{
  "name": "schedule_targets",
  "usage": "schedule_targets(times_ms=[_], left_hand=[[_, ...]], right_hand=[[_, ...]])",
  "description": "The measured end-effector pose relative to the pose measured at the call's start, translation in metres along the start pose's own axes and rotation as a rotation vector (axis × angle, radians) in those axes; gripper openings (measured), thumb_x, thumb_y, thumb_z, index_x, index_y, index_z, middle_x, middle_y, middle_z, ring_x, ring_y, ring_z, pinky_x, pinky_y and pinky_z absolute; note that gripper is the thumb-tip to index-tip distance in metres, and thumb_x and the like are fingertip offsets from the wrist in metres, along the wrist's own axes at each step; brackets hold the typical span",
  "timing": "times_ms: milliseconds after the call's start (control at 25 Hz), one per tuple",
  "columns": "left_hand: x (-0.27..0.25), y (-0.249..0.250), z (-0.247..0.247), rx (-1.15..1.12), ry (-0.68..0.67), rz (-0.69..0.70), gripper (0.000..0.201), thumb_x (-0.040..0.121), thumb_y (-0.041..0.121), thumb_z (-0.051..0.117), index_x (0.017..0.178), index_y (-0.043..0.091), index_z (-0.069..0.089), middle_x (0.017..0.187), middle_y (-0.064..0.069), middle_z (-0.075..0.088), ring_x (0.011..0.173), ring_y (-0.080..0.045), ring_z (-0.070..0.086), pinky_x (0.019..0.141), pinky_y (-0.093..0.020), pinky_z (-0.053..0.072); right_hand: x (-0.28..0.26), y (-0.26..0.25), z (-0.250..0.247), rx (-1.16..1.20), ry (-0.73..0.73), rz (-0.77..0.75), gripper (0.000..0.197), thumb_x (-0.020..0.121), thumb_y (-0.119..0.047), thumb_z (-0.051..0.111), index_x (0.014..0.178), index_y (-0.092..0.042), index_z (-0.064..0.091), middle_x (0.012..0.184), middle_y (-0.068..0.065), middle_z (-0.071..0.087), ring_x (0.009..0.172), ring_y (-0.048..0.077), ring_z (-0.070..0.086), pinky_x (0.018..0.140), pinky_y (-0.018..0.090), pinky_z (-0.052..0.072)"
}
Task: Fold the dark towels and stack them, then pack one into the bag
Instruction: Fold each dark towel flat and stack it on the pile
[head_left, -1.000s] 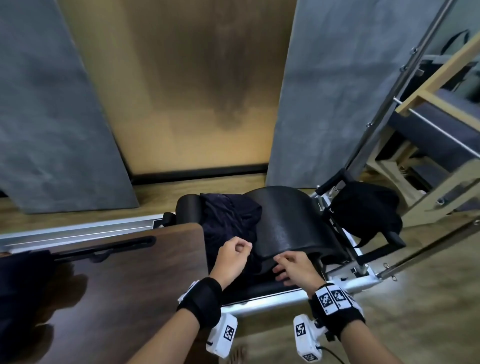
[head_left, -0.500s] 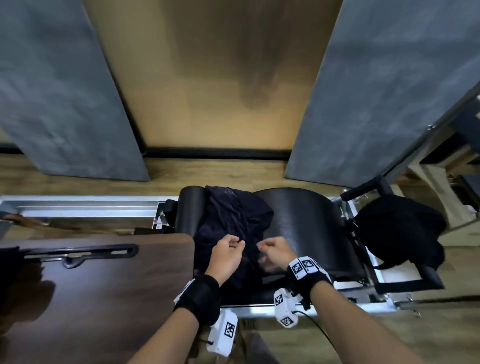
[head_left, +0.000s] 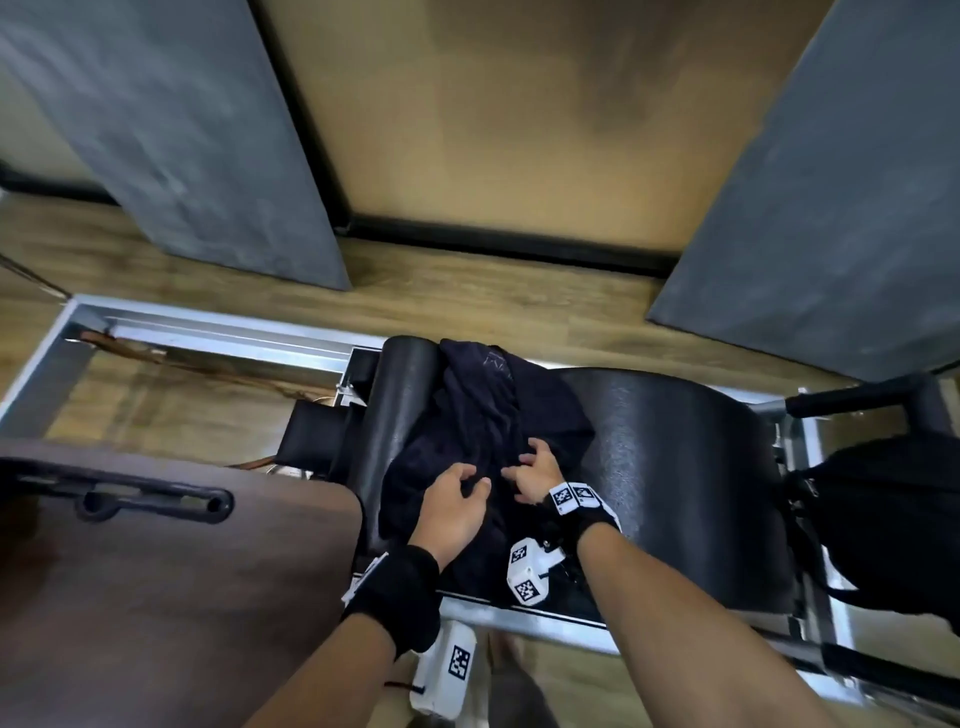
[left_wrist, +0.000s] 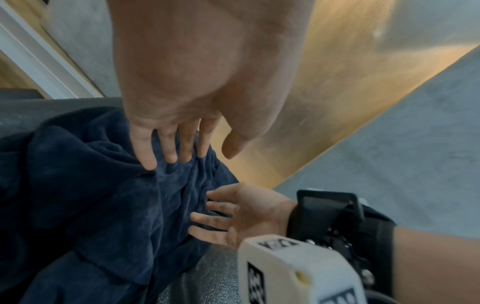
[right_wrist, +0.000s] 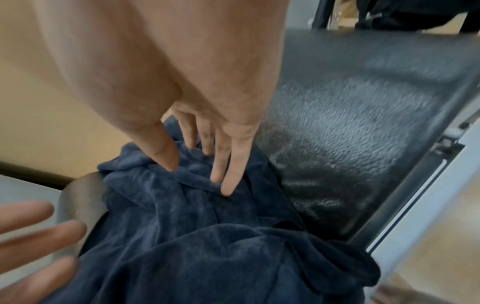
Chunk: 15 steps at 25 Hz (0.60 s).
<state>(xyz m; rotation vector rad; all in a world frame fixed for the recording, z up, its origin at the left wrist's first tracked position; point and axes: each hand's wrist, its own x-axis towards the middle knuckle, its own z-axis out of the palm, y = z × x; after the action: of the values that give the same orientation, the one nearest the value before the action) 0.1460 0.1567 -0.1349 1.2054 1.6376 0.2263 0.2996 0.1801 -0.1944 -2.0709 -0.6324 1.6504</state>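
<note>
A crumpled pile of dark navy towels (head_left: 483, 415) lies over the left part of a black padded barrel (head_left: 675, 467). My left hand (head_left: 470, 483) rests on the pile's near side with its fingers fairly straight, the fingertips (left_wrist: 168, 158) touching the cloth. My right hand (head_left: 524, 465) is just to its right, and its straight fingers (right_wrist: 223, 174) press into a fold of the towels (right_wrist: 207, 246). Neither hand has cloth gathered in it. A black bag (head_left: 883, 525) hangs on the frame at the far right, away from both hands.
A dark brown wooden board (head_left: 156, 597) with a slotted handle lies at the left, right beside the barrel. A silver metal frame (head_left: 208, 332) runs behind it on the wood floor. Grey wall panels (head_left: 197, 130) stand at the back.
Both hands had curled fingers half a second ago. Now the fingers are stretched out and lie farther up on the towel pile. The right hand came left off the barrel pad.
</note>
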Motion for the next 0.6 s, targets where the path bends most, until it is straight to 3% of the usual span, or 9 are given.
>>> schedule_targets(times_ms=[80,200,280,400,520,600], left_hand=[[0.007,-0.003,0.002,0.004,0.009,-0.019,0.040,0.106,0.028,0.061,0.141,0.009,0.059,0.141,-0.006,0.061,0.132,-0.018,0.054,0.104,-0.023,0.039],[0.011,-0.006,0.002,0.028,0.027,-0.027,0.040,0.106,0.027,0.062,0.141,0.007,0.060,0.141,-0.009,0.062,0.133,-0.021,0.055,0.105,-0.024,0.039],[0.009,-0.008,0.004,0.042,0.027,-0.035,0.041,0.106,0.027,0.062,0.141,0.007,0.060,0.141,-0.009,0.062,0.134,-0.021,0.055,0.106,-0.024,0.039],[0.007,-0.012,0.002,0.054,0.021,-0.022,0.041,0.106,0.030,0.061,0.142,0.010,0.059,0.143,-0.007,0.060,0.137,-0.020,0.053,0.108,-0.024,0.039],[0.004,-0.014,-0.004,0.063,0.017,0.000,0.041,0.107,0.031,0.059,0.143,0.012,0.058,0.144,-0.004,0.059,0.138,-0.018,0.052,0.105,-0.021,0.037],[0.001,-0.008,-0.008,0.049,0.018,0.026,0.041,0.107,0.030,0.059,0.144,0.012,0.057,0.145,-0.005,0.059,0.137,-0.017,0.052,0.105,-0.021,0.037]], right_hand=[[0.016,0.001,0.005,-0.089,0.039,-0.001,0.071,0.090,-0.011,0.078,0.152,-0.010,0.043,0.133,0.014,0.062,0.125,0.034,0.060,0.110,0.044,0.048],[0.025,0.002,0.004,-0.192,0.061,0.000,0.043,0.087,-0.022,0.082,0.125,-0.012,0.067,0.123,0.010,0.069,0.117,0.028,0.065,0.102,0.032,0.050],[0.029,0.003,0.004,-0.249,0.106,-0.022,0.033,0.089,-0.023,0.080,0.117,-0.011,0.067,0.118,0.007,0.070,0.114,0.028,0.066,0.099,0.034,0.051],[0.034,0.003,0.007,-0.265,0.263,-0.055,0.036,0.093,-0.019,0.073,0.123,-0.011,0.053,0.114,0.014,0.066,0.107,0.037,0.067,0.089,0.038,0.053],[0.034,0.004,0.004,-0.234,0.335,-0.091,0.014,0.092,-0.016,0.073,0.104,-0.011,0.067,0.106,0.014,0.071,0.100,0.036,0.068,0.087,0.036,0.054],[0.026,-0.002,-0.006,-0.104,0.323,-0.181,0.011,0.090,-0.013,0.076,0.094,-0.007,0.069,0.100,0.014,0.071,0.097,0.033,0.067,0.090,0.036,0.051]])
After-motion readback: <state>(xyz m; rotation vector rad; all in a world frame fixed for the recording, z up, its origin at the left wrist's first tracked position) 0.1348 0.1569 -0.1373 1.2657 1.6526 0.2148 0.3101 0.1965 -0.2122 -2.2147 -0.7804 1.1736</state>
